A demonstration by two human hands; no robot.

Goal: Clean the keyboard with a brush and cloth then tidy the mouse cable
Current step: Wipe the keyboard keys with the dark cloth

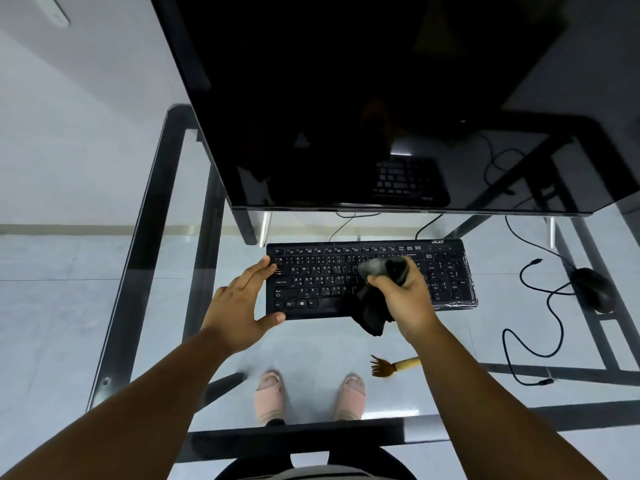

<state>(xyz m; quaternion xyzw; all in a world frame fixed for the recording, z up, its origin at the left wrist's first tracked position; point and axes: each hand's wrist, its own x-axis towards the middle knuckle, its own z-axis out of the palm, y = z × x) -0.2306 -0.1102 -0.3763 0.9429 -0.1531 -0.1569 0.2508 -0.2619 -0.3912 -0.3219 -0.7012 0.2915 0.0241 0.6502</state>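
Observation:
A black keyboard [325, 271] lies on the glass desk in front of the monitor. My left hand [242, 306] holds its left end, fingers along the far edge and thumb on the near edge. My right hand [408, 299] grips a dark cloth [372, 311] bunched over the middle keys, with a tail of it hanging off the keyboard's front edge. A brush [393, 365] with brown bristles and a pale handle lies on the glass near my right forearm. The black mouse [594, 289] sits at the right, its cable [540, 323] sprawled in loose loops.
A large dark monitor [346, 116] stands over the back of the glass desk [156, 271] with its black frame. Thin cables run behind the keyboard. Through the glass I see my feet in pink sandals [270, 396] on the tiled floor.

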